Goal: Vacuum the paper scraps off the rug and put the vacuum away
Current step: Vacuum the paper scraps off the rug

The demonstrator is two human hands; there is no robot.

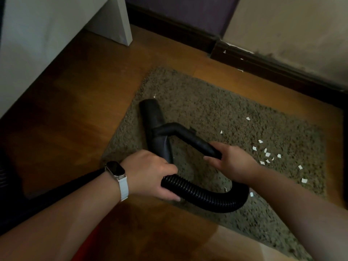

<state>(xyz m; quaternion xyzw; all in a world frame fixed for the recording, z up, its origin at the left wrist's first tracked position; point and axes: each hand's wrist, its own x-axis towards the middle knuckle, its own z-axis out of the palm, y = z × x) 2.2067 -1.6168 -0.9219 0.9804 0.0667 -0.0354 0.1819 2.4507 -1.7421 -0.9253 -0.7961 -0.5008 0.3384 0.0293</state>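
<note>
While the hose [203, 196] is gripped by the left hand [150, 172] and the pipe [195, 141] by the right hand [231, 161], most paper scraps [267, 155] are found on the rug [207, 102] right of the nozzle [150, 117].

- Ribbed black plastic hose [203, 196]: its join to the rigid black tube [190, 136] is covered by the right hand [231, 161]. Its near end is covered by the left hand [150, 172].
- Shaggy olive-brown rug [226, 110]: the near corner runs out at the bottom edge.
- White furniture panel [56, 34]: cut by the top and left edges.
- Red patch [88, 249]: cut by the bottom edge, kind unclear.
- Small white paper scraps [267, 154]: too small to make out their shapes.
</note>
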